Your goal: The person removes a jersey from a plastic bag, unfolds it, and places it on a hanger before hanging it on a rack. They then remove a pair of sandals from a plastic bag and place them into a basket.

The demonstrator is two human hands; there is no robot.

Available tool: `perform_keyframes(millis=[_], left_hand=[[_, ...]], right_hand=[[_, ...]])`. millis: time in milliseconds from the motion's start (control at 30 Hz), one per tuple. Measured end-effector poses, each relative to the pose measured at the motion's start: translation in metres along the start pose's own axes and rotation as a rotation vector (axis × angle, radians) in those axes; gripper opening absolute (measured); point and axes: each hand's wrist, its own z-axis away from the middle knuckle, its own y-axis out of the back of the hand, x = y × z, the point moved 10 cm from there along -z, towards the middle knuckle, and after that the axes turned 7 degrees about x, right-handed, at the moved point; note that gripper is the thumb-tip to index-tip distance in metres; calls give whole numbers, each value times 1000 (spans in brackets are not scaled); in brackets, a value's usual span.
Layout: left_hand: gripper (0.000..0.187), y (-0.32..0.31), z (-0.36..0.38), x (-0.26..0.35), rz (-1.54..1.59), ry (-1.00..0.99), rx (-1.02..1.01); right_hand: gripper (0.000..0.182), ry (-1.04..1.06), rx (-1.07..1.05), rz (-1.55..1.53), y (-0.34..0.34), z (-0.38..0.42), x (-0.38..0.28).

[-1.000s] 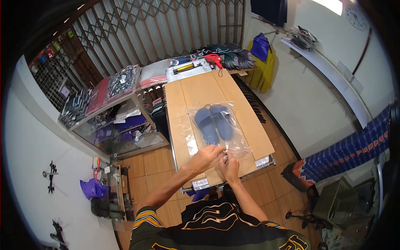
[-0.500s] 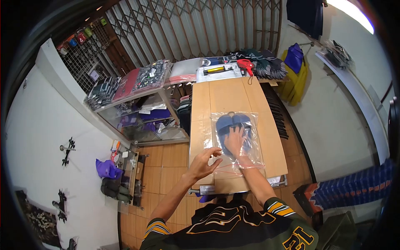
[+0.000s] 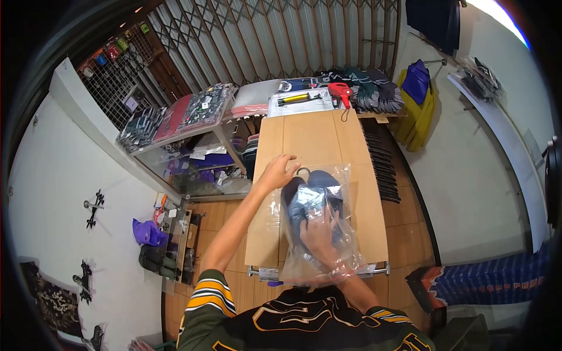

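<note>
A pair of blue slippers lies inside a clear plastic bag on the wooden tabletop. A small dark hanger hook shows at their upper end. My right hand reaches through the bag's near opening, fingers curled on the slippers beneath the shiny film. The open edge, with a reddish strip, lies around my right wrist. My left hand hovers at the bag's upper left corner close to the hook, thumb and fingers apart.
Beyond the bag lie a yellow-and-black hand pump and a red tool with a cord. Folded clothes are stacked behind. To the left stands a glass display case topped with packed goods. Dark hangers line the table's right side.
My left hand has moved forward from the bag's near left side to its upper left corner. The bag, slippers and right hand have shifted toward me.
</note>
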Motion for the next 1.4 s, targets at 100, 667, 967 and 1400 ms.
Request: perform_keyframes(millis=[100,667,967,1400], left_hand=[[45,-48,-20,-14,44,134,-404],[28,32,-84,-87,43,226,-71],[24,242,-46,-56,-17,99,438],[12,467,195,7,-173,-248,455]], right_hand=[[45,2,-3,-30,16,9,5],[45,-45,-11,-77,23,70,23],[48,-209,-33,44,13,88,13],[27,-388,307,-115,10,125,-153]])
